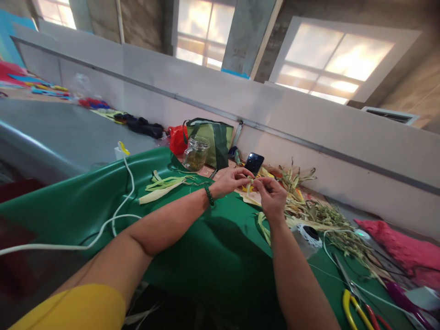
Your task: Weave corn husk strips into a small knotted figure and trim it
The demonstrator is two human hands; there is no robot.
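Note:
Both my hands meet over the green table cover [206,247], fingers pinched together on a small pale leaf strip piece [250,182]. My left hand [231,180], with a green bead bracelet on its wrist, grips the piece from the left. My right hand [271,195] pinches it from the right. More pale green leaf strips [163,187] lie on the cover to the left of my hands. A pile of dried leaves and stems [319,213] lies to the right.
A glass jar [195,153], a green bag [215,137], a red bag [178,139] and a dark phone [254,163] stand by the white wall. A white cable [117,213] crosses the cover. Scissors and yellow-handled pliers [354,307] lie at lower right, beside a pink cloth [402,250].

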